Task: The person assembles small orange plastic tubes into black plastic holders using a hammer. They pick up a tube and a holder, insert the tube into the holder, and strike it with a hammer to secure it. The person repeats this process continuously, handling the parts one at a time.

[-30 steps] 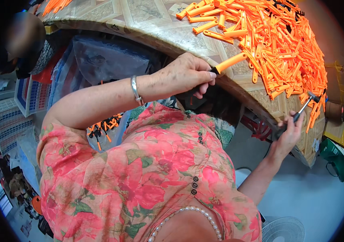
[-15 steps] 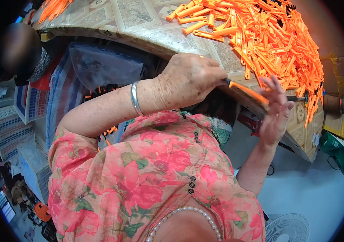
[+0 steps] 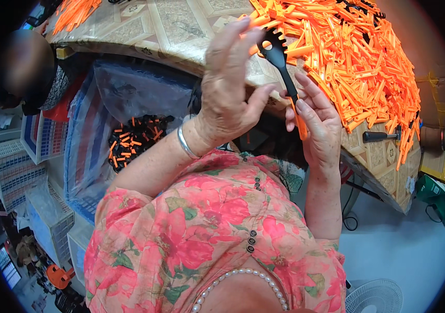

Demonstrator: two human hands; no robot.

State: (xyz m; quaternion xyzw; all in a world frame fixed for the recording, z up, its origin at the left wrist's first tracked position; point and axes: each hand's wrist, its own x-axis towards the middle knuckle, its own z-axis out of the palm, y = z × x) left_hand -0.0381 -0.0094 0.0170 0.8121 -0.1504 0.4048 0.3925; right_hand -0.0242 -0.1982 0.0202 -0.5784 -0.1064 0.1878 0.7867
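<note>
My right hand pinches a pasta server by its orange handle, near where the black neck joins. Its black toothed head, with a round hole in it, points up and away over the table edge. My left hand is raised just left of the server, palm toward it, fingers stretched out and holding nothing. Its fingertips are a little blurred. Beyond my hands, a large heap of orange handles covers the right part of the table.
Left below the table stands a lined blue crate containing black and orange utensils. A black-handled tool lies at the heap's near right. More orange pieces lie far left, near another person. A white fan stands lower right.
My left hand has let go of the server's black end and opened, moving up and left. My right hand has closed on the handle, and the black head now shows, pointing up.
</note>
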